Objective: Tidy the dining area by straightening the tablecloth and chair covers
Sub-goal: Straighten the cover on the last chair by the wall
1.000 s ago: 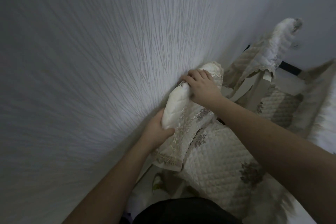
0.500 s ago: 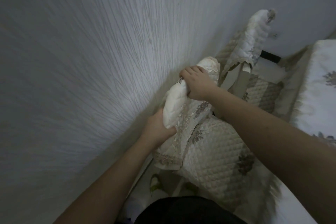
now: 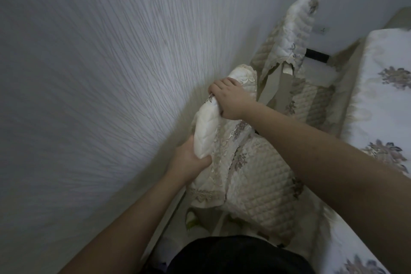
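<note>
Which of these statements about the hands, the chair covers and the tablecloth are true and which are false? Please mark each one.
1. Both hands grip the backrest cover of the near chair. True: the left hand holds its lower end and the right hand its upper part.
2. The tablecloth is plain white. False: it carries flower prints.
3. A second covered chair stands farther along the wall. True.
4. The right hand rests on the table. False: it is on the backrest cover.
5. The near seat cover is quilted. True.

Chair cover [image 3: 224,140]: quilted cream cloth, satin sheen, lace trim. Wall [image 3: 100,73]: matt, ribbed texture. Tablecloth [image 3: 387,87]: floral-print cloth.
</note>
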Demonstrator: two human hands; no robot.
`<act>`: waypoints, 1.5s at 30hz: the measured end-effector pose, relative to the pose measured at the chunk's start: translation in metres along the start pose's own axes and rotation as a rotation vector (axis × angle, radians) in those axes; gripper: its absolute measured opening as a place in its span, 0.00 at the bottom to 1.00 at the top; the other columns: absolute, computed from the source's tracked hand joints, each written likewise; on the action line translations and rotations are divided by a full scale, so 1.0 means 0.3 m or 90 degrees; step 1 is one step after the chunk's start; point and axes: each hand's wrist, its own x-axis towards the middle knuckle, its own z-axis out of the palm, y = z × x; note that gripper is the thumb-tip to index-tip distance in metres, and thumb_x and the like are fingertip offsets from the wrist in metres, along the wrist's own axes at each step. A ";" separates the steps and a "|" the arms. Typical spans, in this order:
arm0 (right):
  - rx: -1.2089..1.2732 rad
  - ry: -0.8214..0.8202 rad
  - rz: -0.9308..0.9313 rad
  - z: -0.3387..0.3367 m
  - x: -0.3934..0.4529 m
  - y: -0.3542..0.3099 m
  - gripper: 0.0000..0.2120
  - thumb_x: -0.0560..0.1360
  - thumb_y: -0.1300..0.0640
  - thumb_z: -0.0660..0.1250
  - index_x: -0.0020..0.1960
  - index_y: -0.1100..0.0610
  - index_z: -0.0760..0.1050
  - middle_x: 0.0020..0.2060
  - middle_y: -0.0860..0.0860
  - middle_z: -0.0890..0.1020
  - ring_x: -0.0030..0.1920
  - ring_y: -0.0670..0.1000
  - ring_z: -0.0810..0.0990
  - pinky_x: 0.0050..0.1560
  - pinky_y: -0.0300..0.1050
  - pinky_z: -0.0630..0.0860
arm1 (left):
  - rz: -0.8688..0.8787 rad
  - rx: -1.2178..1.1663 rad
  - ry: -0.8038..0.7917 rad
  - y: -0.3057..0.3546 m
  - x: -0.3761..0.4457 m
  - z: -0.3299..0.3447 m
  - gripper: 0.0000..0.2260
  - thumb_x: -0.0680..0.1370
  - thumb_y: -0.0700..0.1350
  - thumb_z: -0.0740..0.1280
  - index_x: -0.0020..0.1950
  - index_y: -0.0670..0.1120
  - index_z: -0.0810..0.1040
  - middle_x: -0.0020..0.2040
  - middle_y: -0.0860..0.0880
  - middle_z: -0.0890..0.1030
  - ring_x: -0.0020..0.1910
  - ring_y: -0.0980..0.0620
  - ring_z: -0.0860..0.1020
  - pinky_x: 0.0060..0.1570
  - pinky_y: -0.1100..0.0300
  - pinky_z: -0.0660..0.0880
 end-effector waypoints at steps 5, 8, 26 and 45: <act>-0.015 -0.009 0.046 -0.012 -0.037 0.049 0.24 0.63 0.62 0.66 0.59 0.59 0.69 0.55 0.54 0.74 0.58 0.57 0.72 0.67 0.53 0.61 | 0.026 -0.026 -0.027 0.042 0.029 0.027 0.25 0.71 0.44 0.72 0.67 0.50 0.71 0.51 0.57 0.76 0.45 0.61 0.73 0.37 0.72 0.65; -0.020 -0.024 0.061 -0.026 -0.073 0.082 0.24 0.63 0.62 0.67 0.59 0.58 0.68 0.55 0.54 0.74 0.58 0.56 0.71 0.67 0.53 0.61 | 0.041 -0.024 -0.040 0.056 0.038 0.064 0.26 0.70 0.47 0.71 0.67 0.52 0.70 0.52 0.57 0.76 0.49 0.57 0.74 0.39 0.68 0.67; -0.058 -0.045 0.068 0.004 -0.282 0.194 0.25 0.61 0.60 0.67 0.58 0.57 0.68 0.55 0.53 0.74 0.59 0.55 0.71 0.66 0.51 0.62 | 0.058 -0.013 -0.067 0.106 -0.005 0.274 0.29 0.65 0.55 0.68 0.66 0.55 0.70 0.56 0.55 0.79 0.55 0.51 0.78 0.53 0.51 0.76; 0.032 -0.011 0.371 0.001 -0.361 0.100 0.38 0.69 0.68 0.62 0.75 0.54 0.53 0.77 0.57 0.49 0.76 0.59 0.45 0.75 0.57 0.45 | 0.050 -0.026 -0.055 0.131 -0.039 0.329 0.20 0.72 0.45 0.69 0.61 0.55 0.68 0.46 0.60 0.74 0.44 0.60 0.73 0.41 0.65 0.69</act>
